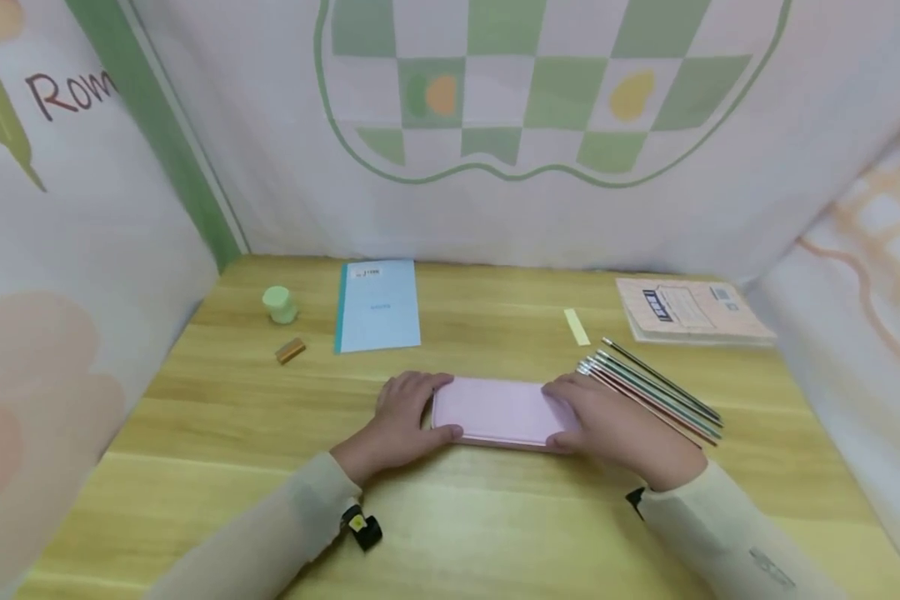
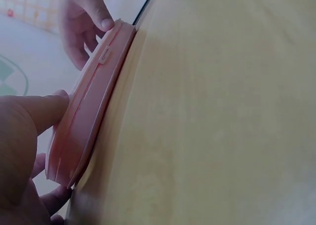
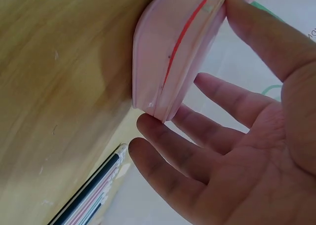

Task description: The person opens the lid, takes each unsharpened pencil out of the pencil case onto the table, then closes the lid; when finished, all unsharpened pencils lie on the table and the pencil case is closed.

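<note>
A pink zippered pencil case [image 1: 504, 408] lies flat on the wooden table in front of the person. At its left end the left hand [image 1: 403, 423] grips it, thumb on the near edge and fingers at the far side. The right hand [image 1: 617, 423] holds the opposite end the same way. In the left wrist view a red zipper line runs along the side of the case [image 2: 88, 111], and its zipper appears closed. From the right wrist, the fingertips [image 3: 150, 124] sit right at the corner of the case.
Several pencils [image 1: 663, 390] lie fanned beside the right hand, partly behind it. Farther back are a pink-covered book [image 1: 693, 310], a pale yellow strip [image 1: 577, 327] and a light blue notebook [image 1: 379, 306]. A green cylindrical object [image 1: 280, 305] and a small brown block [image 1: 290, 351] lie at left.
</note>
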`<action>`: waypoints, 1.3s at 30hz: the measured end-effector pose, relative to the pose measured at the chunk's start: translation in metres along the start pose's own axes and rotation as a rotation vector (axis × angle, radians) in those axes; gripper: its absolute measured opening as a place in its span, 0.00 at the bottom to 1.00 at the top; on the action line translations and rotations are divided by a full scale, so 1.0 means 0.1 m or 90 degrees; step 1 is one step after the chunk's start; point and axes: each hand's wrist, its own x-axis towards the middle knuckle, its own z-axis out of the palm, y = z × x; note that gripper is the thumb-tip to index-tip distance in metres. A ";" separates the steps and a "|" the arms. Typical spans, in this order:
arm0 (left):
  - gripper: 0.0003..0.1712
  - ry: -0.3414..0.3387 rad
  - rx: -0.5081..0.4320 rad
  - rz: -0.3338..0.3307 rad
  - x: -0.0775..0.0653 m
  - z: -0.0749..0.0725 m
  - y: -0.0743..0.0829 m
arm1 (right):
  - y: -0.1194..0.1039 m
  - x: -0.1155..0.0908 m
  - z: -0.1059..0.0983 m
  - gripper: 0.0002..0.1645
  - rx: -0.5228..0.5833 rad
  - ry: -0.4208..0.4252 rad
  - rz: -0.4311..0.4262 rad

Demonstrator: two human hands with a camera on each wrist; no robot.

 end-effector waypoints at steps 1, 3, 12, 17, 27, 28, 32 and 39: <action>0.48 -0.001 0.003 0.000 0.00 0.00 0.00 | -0.01 0.00 0.00 0.41 -0.001 0.001 0.005; 0.48 -0.001 0.008 0.001 0.00 0.00 0.00 | -0.02 0.00 0.00 0.42 -0.001 -0.002 0.016; 0.48 0.001 0.004 -0.003 0.01 0.01 -0.02 | 0.02 0.02 0.08 0.43 0.028 0.002 0.035; 0.48 0.000 -0.005 -0.010 0.03 0.05 -0.09 | 0.07 0.06 0.17 0.42 0.037 0.009 0.029; 0.48 0.010 -0.003 -0.004 0.17 0.05 -0.23 | 0.13 0.21 0.21 0.42 0.046 0.020 0.021; 0.48 0.011 -0.003 -0.005 0.18 0.05 -0.24 | 0.14 0.22 0.21 0.42 0.049 0.021 0.022; 0.48 0.009 -0.004 -0.009 0.16 0.07 -0.25 | 0.14 0.22 0.24 0.42 0.065 0.014 0.032; 0.47 0.009 -0.004 -0.001 0.15 0.05 -0.24 | 0.16 0.20 0.25 0.42 0.067 0.021 0.025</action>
